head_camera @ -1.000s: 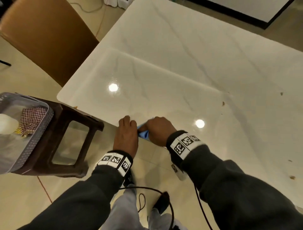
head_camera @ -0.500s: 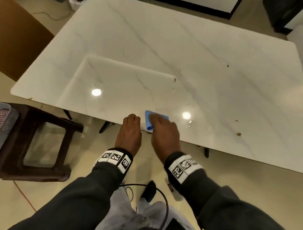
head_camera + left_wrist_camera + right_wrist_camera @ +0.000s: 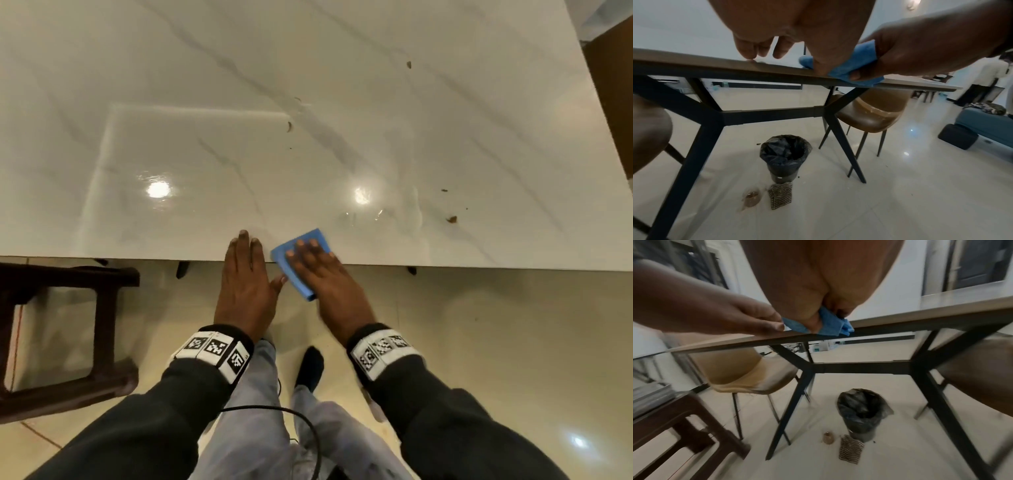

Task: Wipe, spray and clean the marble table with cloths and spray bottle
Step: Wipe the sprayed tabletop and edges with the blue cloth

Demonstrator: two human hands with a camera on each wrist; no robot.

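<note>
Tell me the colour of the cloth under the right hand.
The cloth is plain blue. It shows best in the head view, at the table's near edge.

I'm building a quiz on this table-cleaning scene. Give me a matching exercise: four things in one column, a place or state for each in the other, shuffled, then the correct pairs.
Things:
1. folded blue cloth
2. black-lined waste bin
3. checkered cloth
4. brown crumbs

Places or states:
A. flat on the floor in front of the bin
B. scattered on the white marble table
C. draped over the table's near edge under the right hand
D. standing under the table

Pairs: 1-C, 2-D, 3-A, 4-B
</note>
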